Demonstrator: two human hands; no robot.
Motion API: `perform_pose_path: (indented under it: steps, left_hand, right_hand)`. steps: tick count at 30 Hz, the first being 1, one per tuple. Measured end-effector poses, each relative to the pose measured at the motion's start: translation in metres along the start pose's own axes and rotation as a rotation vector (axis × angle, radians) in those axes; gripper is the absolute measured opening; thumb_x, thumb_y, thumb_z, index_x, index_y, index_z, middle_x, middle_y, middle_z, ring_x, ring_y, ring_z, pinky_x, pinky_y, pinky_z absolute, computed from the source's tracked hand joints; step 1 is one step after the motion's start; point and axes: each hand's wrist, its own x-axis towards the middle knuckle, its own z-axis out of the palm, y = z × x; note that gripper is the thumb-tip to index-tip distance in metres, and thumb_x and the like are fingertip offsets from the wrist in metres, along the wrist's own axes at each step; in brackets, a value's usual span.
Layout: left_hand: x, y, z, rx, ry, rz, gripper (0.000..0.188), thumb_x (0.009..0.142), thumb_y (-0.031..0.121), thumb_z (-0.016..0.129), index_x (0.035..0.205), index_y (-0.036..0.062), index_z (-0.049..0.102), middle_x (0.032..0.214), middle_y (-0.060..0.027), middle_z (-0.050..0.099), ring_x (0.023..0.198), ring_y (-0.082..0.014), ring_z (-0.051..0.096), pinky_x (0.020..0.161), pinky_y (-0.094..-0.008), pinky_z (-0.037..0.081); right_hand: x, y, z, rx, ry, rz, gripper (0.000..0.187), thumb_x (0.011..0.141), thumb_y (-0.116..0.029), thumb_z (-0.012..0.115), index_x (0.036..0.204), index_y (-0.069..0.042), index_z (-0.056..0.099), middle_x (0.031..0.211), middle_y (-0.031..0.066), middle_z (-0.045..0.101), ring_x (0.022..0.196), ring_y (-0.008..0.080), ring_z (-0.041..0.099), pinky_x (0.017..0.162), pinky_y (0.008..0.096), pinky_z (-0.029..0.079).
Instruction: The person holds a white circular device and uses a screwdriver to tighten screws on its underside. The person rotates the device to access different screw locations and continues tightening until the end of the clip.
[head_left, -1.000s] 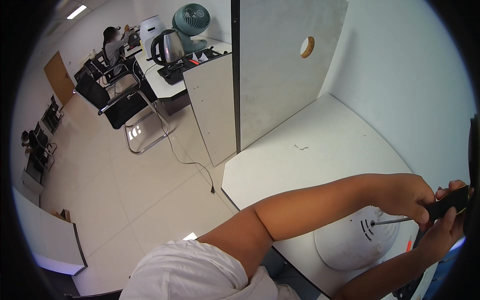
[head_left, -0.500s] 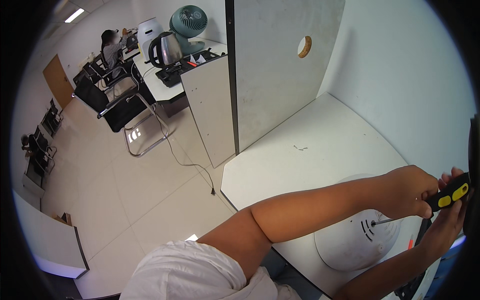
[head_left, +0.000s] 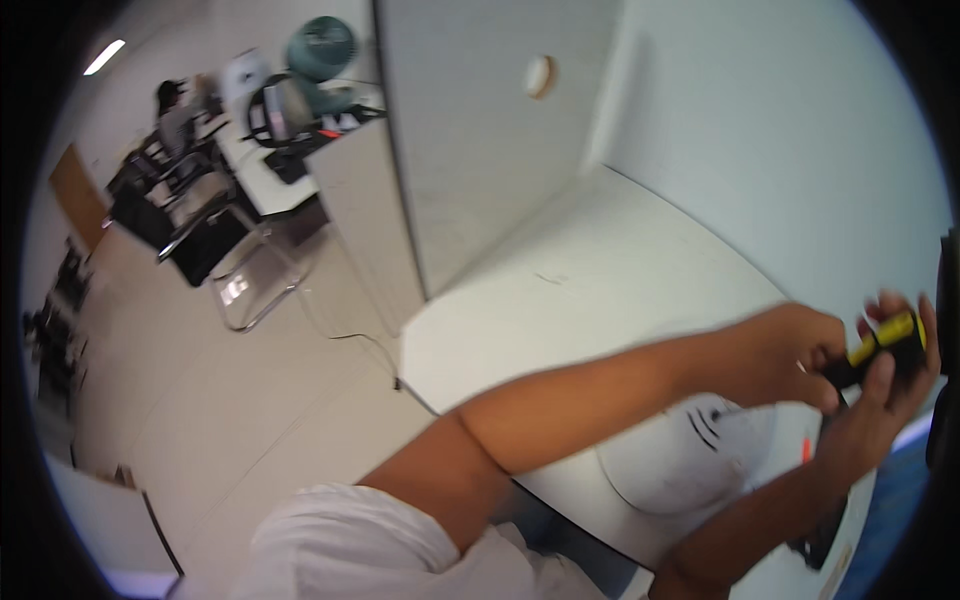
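One dome (head_left: 670, 465) on white table (head_left: 560, 315); grey partition (head_left: 490, 140), pale floor (head_left: 265, 400)

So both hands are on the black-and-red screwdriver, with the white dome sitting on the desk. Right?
Not red: the head view shows a black-and-yellow screwdriver. The rest holds: left hand and right hand on it, white dome on the desk.

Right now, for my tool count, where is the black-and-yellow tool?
In the head view, the tool is at far right, held between the left hand and right hand, right of the white slotted dome.
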Motion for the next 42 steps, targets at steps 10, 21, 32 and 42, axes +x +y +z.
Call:
perform_pose_path:
  steps: [10, 21, 32, 42]
  left_hand:
    - [-0.003, 0.01, -0.016, -0.377, -0.209, -0.165, 0.024, 0.094, 0.015, 0.054, 0.107, -0.0037, 0.06, 0.101, -0.0104, 0.065, 0.098, -0.019, 0.061, 0.094, -0.0329, 0.045]
    - [-0.001, 0.016, -0.005, -0.13, -0.064, -0.218, 0.017, 0.09, 0.01, 0.06, 0.102, -0.002, 0.059, 0.095, -0.0076, 0.065, 0.091, -0.0133, 0.06, 0.085, -0.028, 0.048]
    - [-0.005, 0.009, -0.011, -0.124, -0.102, -0.119, 0.021, 0.084, 0.012, 0.064, 0.1, -0.0019, 0.061, 0.09, -0.0064, 0.066, 0.088, -0.0156, 0.061, 0.085, -0.0297, 0.046]
    - [-0.005, 0.011, -0.002, 0.002, 0.013, -0.086, 0.027, 0.077, 0.009, 0.069, 0.096, -0.0058, 0.057, 0.082, -0.0102, 0.063, 0.077, -0.018, 0.059, 0.074, -0.0299, 0.048]
  right_hand:
    - [0.018, -0.019, 0.005, 0.374, -0.137, -0.1, 0.052, 0.09, -0.017, 0.061, 0.135, 0.001, 0.041, 0.105, 0.0171, 0.059, 0.079, 0.0176, 0.067, 0.074, 0.0296, 0.056]
    - [0.017, 0.006, 0.009, 0.302, -0.101, -0.098, 0.048, 0.091, -0.014, 0.054, 0.135, -0.001, 0.042, 0.118, 0.017, 0.054, 0.101, 0.0225, 0.06, 0.087, 0.0298, 0.05]
    - [0.0, 0.004, -0.002, 0.229, 0.001, 0.13, 0.061, 0.088, -0.026, 0.06, 0.141, -0.006, 0.036, 0.12, 0.0145, 0.05, 0.089, 0.0188, 0.063, 0.08, 0.031, 0.054]
    - [-0.001, 0.015, -0.004, 0.287, -0.058, 0.105, 0.048, 0.092, -0.008, 0.042, 0.14, -0.006, 0.037, 0.128, 0.0135, 0.047, 0.092, 0.0159, 0.059, 0.087, 0.0305, 0.052]
